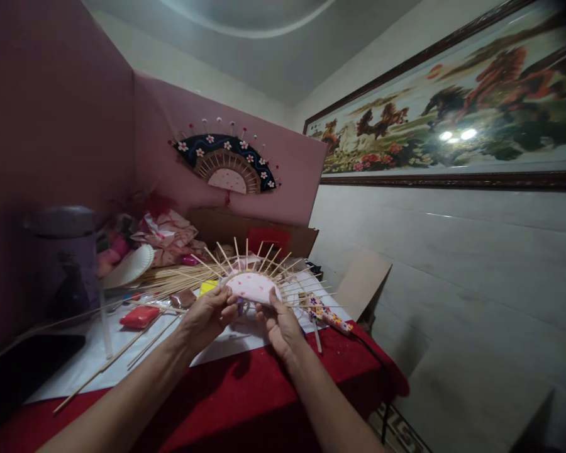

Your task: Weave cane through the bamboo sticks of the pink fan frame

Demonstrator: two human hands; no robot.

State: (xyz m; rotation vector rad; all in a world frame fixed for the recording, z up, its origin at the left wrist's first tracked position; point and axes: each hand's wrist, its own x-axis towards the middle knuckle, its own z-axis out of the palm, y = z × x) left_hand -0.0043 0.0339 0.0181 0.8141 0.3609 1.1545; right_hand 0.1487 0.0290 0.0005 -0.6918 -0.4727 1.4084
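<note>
Between my hands is a handmade fan (pixel 251 287), a pale pink half-round piece with small red marks and thin wooden sticks spreading from its curved edge. My left hand (pixel 212 311) pinches its left end, thumb on the front. At the right end my right hand (pixel 282 321) grips it the same way, fingers behind. The fan is held above the white sheet (pixel 226 352) on the table. Behind its left side lies a yellow packet (pixel 208 287). A flower-patterned glue gun (pixel 329 316) with a black cord rests right of my right hand.
Loose sticks (pixel 170 280), a red packet (pixel 140 316) and a brown packet (pixel 183 298) lie to the left. A purple container (pixel 66 270) stands far left, near paper plates (pixel 129 267). A finished dark fan (pixel 231 157) hangs on the pink board. Red cloth (pixel 245 402) covers the table.
</note>
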